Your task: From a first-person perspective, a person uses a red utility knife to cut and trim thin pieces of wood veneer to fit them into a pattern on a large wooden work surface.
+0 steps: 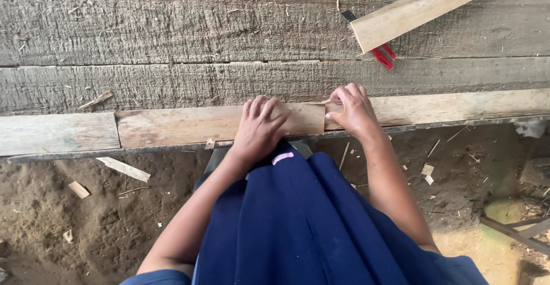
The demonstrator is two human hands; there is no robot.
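My left hand (259,129) lies flat, fingers together, on a short wooden board (189,124) that rests along the front edge of a rough grey plank bench (172,33). My right hand (353,111) presses down at the joint where that board's right end meets a longer pale board (458,106), fingers curled over the end. Neither hand grips anything; both press on wood. My blue garment (298,222) fills the lower middle.
A pale plank (424,7) lies slanted at the top right, over a red-handled tool (382,54). Another board (57,133) lies at the left edge of the bench. Wood scraps (123,168) and chips litter the dirt ground (86,222) below.
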